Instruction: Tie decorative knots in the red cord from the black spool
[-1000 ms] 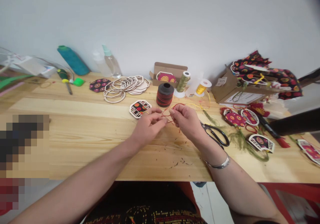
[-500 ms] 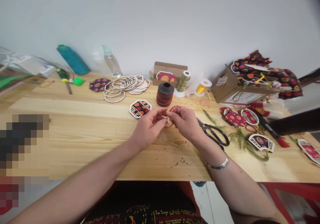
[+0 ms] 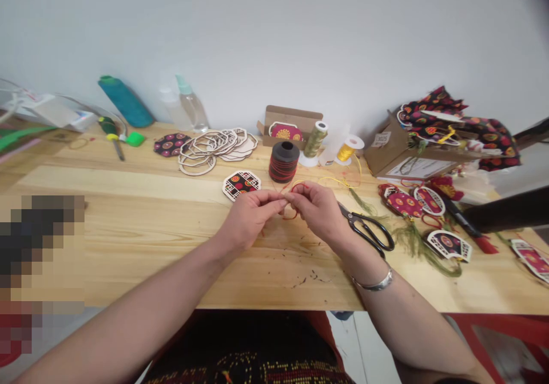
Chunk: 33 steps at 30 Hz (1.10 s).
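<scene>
Fingertips of both hands meet above the wooden table, just in front of a dark spool wound with red cord. My left hand pinches thin red cord. The same cord is held between the thumb and finger of my right hand, with a loop of it hanging beneath the fingers. Behind my left hand lies an octagonal ornament with patterned fabric and a pale lattice frame. Black-handled scissors lie beside my right wrist, their blades partly hidden.
Pale wooden frames, a teal thread cone, a spray bottle and a screwdriver stand or lie at back left. Behind the spool are a green thread spool and yellow spool. Rightward sit a cardboard box and tasselled ornaments.
The fingers of my left hand have closed from a looser hold, and its fingertips now touch those of my right hand. The surrounding objects stay in place.
</scene>
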Each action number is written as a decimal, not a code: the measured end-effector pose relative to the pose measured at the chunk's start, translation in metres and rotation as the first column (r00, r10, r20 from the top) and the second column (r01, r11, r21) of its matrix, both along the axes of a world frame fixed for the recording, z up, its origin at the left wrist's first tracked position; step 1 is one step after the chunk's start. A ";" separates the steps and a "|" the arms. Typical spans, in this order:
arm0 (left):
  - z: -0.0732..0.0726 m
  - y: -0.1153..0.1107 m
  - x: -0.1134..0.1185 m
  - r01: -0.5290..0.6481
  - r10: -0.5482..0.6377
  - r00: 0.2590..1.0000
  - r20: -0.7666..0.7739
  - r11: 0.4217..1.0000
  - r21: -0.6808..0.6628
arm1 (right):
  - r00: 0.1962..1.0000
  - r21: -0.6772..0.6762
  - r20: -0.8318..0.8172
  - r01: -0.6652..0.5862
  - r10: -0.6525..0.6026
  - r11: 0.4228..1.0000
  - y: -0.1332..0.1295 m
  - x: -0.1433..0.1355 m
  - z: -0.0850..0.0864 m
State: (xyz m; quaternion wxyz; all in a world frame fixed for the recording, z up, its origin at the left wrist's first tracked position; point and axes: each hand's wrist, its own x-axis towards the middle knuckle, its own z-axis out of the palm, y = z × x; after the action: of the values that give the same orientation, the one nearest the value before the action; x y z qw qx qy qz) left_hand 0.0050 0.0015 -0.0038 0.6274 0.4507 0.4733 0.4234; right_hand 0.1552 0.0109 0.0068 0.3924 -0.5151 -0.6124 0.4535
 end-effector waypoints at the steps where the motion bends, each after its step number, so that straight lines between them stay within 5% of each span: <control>1: 0.000 0.000 0.000 0.010 -0.009 1.000 0.030 1.000 -0.025 | 1.000 -0.001 -0.011 -0.003 0.003 1.000 0.000 0.000 0.000; 20: 0.003 0.003 -0.002 0.017 -0.014 0.999 0.042 0.997 -0.072 | 0.999 -0.013 -0.027 -0.038 0.037 0.999 -0.001 0.000 0.006; 26: 0.004 0.004 -0.001 -0.078 0.083 0.996 0.045 0.993 -0.093 | 0.970 0.102 0.227 -0.109 0.084 0.989 -0.001 0.008 0.009; 33: 0.006 0.005 0.000 -0.162 0.171 0.982 0.076 0.980 -0.114 | 0.859 0.280 0.505 -0.076 -0.080 0.957 -0.010 0.007 0.010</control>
State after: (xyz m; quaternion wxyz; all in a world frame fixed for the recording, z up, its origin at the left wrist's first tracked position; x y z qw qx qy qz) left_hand 0.0055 0.0068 0.0027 0.6328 0.3567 0.5040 0.4672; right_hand 0.1625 0.0013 0.0169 0.2876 -0.5542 -0.7536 0.2054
